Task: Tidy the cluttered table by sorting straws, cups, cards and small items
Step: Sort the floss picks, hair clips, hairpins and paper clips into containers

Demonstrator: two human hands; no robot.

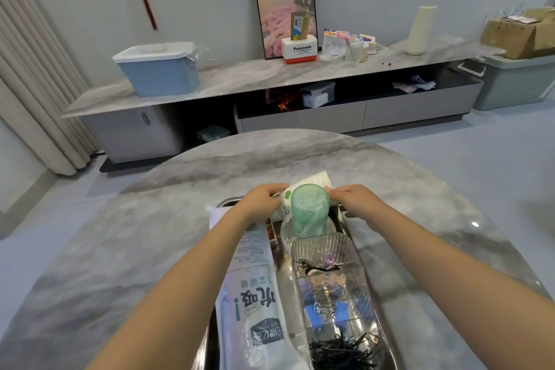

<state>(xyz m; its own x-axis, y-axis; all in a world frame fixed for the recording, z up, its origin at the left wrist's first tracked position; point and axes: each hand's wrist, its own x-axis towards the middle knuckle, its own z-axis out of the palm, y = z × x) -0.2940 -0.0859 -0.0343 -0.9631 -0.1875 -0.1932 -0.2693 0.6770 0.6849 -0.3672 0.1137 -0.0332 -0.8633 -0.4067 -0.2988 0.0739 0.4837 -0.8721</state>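
Head view: two hands grip a stack of paper cups [312, 185] lying on its side at the far end of a metal tray [387, 336].

The stack's long axis runs left-near to right-far; the left hand [264, 200] curls round its base end, the right hand [354, 200] pinches the rim end, each equally near. A green cup [309, 210] stands upturned just before it, beside a straw packet [255, 294] and a clear organiser [330, 285] of clips and pins. Marble table [120, 249]; a low TV cabinet [270, 75] behind.
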